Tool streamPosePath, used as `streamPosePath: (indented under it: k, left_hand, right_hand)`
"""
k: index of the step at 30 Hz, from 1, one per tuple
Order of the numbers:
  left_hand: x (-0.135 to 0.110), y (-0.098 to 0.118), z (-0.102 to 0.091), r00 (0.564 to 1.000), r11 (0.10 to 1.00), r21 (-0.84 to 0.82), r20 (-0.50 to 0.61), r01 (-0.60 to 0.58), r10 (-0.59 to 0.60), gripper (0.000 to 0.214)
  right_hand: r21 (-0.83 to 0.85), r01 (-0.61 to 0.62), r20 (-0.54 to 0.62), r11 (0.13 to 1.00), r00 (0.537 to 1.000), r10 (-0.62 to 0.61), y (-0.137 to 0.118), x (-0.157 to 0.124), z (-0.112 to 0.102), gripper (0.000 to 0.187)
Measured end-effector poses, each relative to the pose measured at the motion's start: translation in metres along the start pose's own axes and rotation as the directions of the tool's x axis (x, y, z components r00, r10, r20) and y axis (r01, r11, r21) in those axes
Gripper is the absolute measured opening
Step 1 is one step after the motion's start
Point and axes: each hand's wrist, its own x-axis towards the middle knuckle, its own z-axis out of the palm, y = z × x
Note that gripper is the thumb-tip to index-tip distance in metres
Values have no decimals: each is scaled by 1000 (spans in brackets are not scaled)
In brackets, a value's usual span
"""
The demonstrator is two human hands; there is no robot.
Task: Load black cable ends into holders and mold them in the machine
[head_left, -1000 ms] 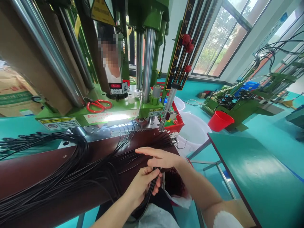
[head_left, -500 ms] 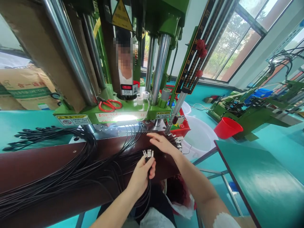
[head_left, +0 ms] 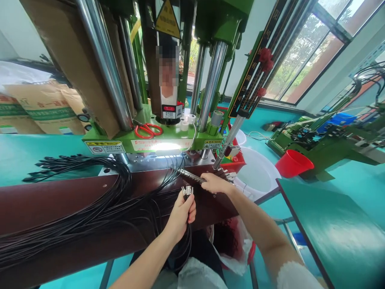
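Note:
My left hand [head_left: 180, 212] is closed round a small bunch of black cables [head_left: 187, 237]. Their metal plug ends [head_left: 187, 190] stick up above my fingers, and the cables hang down toward my lap. My right hand [head_left: 214, 184] rests on the dark brown bench [head_left: 60, 200] and pinches a thin metal strip [head_left: 192, 176] that lies at the foot of the green press [head_left: 156, 140]. A thick sheaf of black cables [head_left: 90, 208] sprawls across the bench to the left.
Red-handled scissors [head_left: 147, 130] lie on the press base. A person stands behind the press columns. White tubs [head_left: 257, 174] and a red bucket [head_left: 293, 163] stand on the teal floor to the right, a green table [head_left: 331, 224] nearer. Brown sacks [head_left: 42, 108] are stacked at left.
My right hand left the plug ends and went forward to the metal strip under the press. My left hand lifted the cable bunch so the plugs show. The view tilted up.

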Motion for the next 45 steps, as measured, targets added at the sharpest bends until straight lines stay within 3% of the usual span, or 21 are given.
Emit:
streamPosePath:
  k: [3, 4, 6, 8, 10, 17, 23, 25, 27, 30, 32, 37, 45]
  left_hand:
    - [3, -4, 5, 999, 998, 63, 18, 27, -28, 34]
    - [4, -6, 7, 999, 996, 85, 18, 40, -41, 35]
    - [6, -8, 11, 997, 988, 137, 21, 77, -81, 35]
    - [7, -10, 16, 991, 972, 202, 37, 116, -126, 33]
    - [8, -11, 21, 985, 956, 258, 62, 137, -158, 31]
    - [8, -11, 27, 974, 944, 284, 94, 171, -205, 27]
    - [9, -11, 23, 969, 931, 305, 77, 203, -236, 25]
    - [9, -12, 22, 981, 930, 338, 79, 143, -179, 27]
    - [9, -13, 21, 998, 932, 362, 56, 12, -35, 28]
    - [8, -11, 21, 988, 944, 311, -72, -109, 138, 28]
    - [7, -9, 21, 988, 963, 260, -110, -75, 107, 29]
    - [8, -10, 22, 994, 944, 313, -6, 104, -107, 35]
    - [12, -13, 16, 984, 950, 262, 19, 168, -179, 37]
  right_hand:
    - [299, -63, 6, 952, 998, 64, 10, -40, 16, 30]
    - [468, -58, -18, 882, 997, 75, 13, -51, 24, 34]
    - [774, 9, -100, 634, 989, 108, 15, -69, 39, 39]
    - [898, 111, -194, 426, 968, 157, 15, -78, 52, 43]
    - [919, 185, -267, 349, 942, 202, 14, -82, 61, 49]
    - [887, 247, -341, 391, 921, 191, 16, -81, 67, 46]
    - [789, 203, -379, 580, 904, 199, 13, -82, 73, 50]
    - [782, 201, -377, 590, 907, 190, 12, -82, 74, 50]
    - [802, 206, -365, 561, 912, 187, 12, -82, 73, 49]
    - [839, 201, -348, 506, 913, 213, 11, -81, 70, 49]
    - [852, 199, -341, 485, 912, 226, 10, -81, 67, 49]
    - [864, 202, -330, 461, 919, 216, 13, -81, 66, 50]
    - [851, 227, -314, 473, 943, 113, 21, -83, 68, 47]
